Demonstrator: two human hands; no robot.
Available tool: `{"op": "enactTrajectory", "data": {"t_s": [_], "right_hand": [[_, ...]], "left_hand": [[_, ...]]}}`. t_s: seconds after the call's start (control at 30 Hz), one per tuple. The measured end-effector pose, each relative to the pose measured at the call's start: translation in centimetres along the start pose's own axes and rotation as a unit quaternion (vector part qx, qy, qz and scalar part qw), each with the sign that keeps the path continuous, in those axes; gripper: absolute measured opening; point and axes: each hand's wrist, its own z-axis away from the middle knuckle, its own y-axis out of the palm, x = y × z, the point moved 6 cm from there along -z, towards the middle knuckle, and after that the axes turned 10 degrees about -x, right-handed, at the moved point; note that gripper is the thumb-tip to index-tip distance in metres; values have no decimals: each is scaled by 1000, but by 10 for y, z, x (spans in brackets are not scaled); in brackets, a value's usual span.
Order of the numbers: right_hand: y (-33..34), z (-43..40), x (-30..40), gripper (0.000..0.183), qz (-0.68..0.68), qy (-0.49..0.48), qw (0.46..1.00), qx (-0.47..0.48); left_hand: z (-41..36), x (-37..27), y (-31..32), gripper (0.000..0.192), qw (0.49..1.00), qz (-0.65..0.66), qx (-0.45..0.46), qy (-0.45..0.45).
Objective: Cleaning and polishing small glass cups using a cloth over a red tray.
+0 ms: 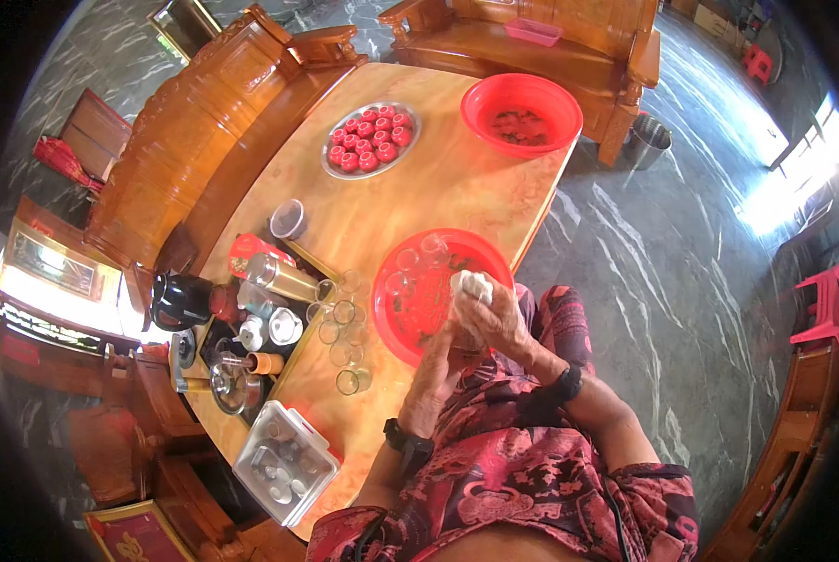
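Observation:
Both hands are together over the near right rim of a red plastic basin. My right hand grips a white cloth. My left hand is just below it, closed around something mostly hidden between the palms, perhaps a drinking glass. Several clear glasses sit in the basin near its far left side, with dark bits and wetness on its bottom. Left of the basin, several more clear glasses stand grouped on the table.
A metal tray holds small red cups. A second red basin stands at the far right table corner. On the left are a tea tray with a black kettle, a gold flask and a clear lidded box. Carved wooden benches flank the table.

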Motion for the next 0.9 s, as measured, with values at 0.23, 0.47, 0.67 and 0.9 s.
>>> {"op": "enactTrajectory", "data": {"t_s": [0.23, 0.47, 0.67, 0.9], "right_hand": [[19, 24, -39, 22, -378, 580, 720, 48], [-3, -1, 8, 52, -115, 258, 952, 119], [-16, -10, 24, 66, -118, 166, 969, 140], [-3, 14, -10, 18, -65, 130, 987, 68]], "left_hand": [[0, 3, 11, 40, 999, 19, 17, -34], [1, -28, 17, 48, 995, -28, 65, 67], [15, -33, 37, 53, 976, 148, 147, -68], [18, -50, 38, 38, 899, -357, 7, 255]]}}
